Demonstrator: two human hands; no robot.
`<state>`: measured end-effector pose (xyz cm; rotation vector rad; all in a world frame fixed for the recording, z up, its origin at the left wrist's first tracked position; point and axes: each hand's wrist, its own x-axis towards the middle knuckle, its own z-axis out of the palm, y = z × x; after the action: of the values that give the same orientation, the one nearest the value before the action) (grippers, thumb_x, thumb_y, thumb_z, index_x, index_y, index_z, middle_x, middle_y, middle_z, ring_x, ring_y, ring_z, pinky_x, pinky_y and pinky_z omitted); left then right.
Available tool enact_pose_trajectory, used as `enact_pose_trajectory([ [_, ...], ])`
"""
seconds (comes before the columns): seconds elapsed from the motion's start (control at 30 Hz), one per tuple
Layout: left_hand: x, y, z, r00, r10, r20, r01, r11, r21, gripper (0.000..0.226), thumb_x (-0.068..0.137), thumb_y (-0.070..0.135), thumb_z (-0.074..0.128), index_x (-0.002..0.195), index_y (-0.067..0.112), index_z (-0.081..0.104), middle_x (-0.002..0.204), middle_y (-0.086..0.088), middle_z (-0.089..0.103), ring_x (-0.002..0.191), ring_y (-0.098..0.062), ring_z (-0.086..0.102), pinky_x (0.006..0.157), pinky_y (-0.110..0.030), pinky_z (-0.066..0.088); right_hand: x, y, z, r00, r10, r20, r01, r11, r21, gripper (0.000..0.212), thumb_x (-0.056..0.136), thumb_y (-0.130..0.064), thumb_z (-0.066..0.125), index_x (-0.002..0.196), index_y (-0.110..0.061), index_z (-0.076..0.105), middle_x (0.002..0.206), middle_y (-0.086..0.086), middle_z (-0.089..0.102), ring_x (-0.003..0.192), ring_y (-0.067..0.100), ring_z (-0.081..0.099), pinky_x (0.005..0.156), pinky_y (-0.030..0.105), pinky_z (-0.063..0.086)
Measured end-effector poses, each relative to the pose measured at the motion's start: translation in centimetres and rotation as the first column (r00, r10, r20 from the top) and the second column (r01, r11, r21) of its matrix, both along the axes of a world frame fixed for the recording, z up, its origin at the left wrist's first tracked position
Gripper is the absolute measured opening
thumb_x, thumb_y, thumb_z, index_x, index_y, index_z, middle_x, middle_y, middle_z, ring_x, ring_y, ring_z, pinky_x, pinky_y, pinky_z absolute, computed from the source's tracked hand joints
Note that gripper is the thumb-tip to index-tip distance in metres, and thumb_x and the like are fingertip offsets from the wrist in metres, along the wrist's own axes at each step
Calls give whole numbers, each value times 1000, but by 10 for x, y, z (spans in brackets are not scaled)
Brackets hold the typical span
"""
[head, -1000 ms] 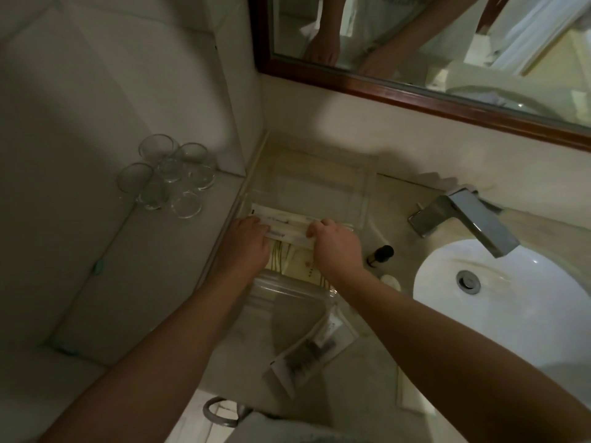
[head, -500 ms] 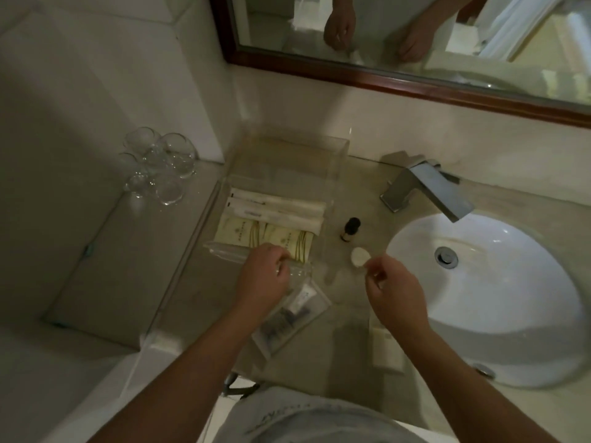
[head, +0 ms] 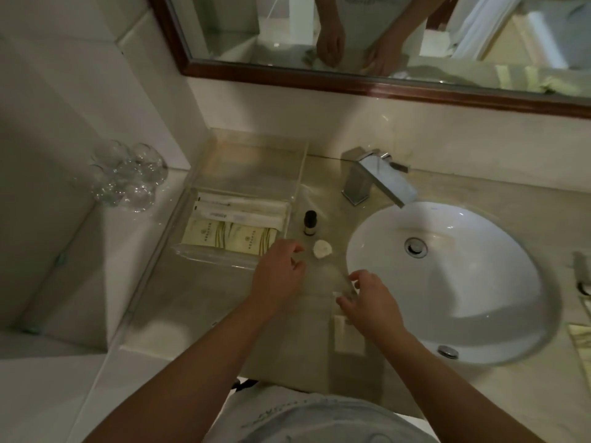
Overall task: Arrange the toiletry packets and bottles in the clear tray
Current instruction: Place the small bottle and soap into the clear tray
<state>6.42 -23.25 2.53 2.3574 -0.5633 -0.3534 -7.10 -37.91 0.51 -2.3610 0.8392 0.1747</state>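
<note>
The clear tray (head: 295, 190) stands against the back wall, left of the tap. In its front part lie long white packets (head: 246, 210) and cream packets (head: 228, 238) side by side. A small dark-capped bottle (head: 309, 222) stands upright on the counter just right of the tray, with a small white round piece (head: 322, 249) in front of it. My left hand (head: 276, 276) hovers at the tray's front right corner, fingers loosely bent, nothing seen in it. My right hand (head: 372, 303) pinches a blurred clear packet (head: 343, 284). A cream packet (head: 348, 335) lies under that hand.
A white basin (head: 447, 302) with a chrome tap (head: 377, 177) fills the right of the counter. Several clear glasses (head: 128, 174) stand on a lower ledge to the left. A wood-framed mirror (head: 383, 81) hangs above. More packets lie at the far right edge (head: 580, 334).
Both hands left the packets in the tray and drew back to the counter in front. The right hand now pinches a clear packet; the packet with the dark item is out of sight.
</note>
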Motion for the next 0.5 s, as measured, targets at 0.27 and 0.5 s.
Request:
enact_pose_trajectory([
  [0.27,32,-43,9,994,105,29,-103,993,-49,43,77,17,69,116,13,50,115,-8,52,85,-25,59,75,-41,51,39,-7,0,995,96,13,-96,995,-32,47,80,-41,64,119,-20,51,110,5,54,101,25,55,80,36,48],
  [0.5,60,-64,0,1000,1,-22,0,1000,31,42,81,17,65,121,17,52,120,-10,56,104,-26,58,84,-38,48,92,-10,3,995,95,-5,-95,994,-48,54,86,-40,57,135,-24,44,127,6,52,109,28,56,81,38,49],
])
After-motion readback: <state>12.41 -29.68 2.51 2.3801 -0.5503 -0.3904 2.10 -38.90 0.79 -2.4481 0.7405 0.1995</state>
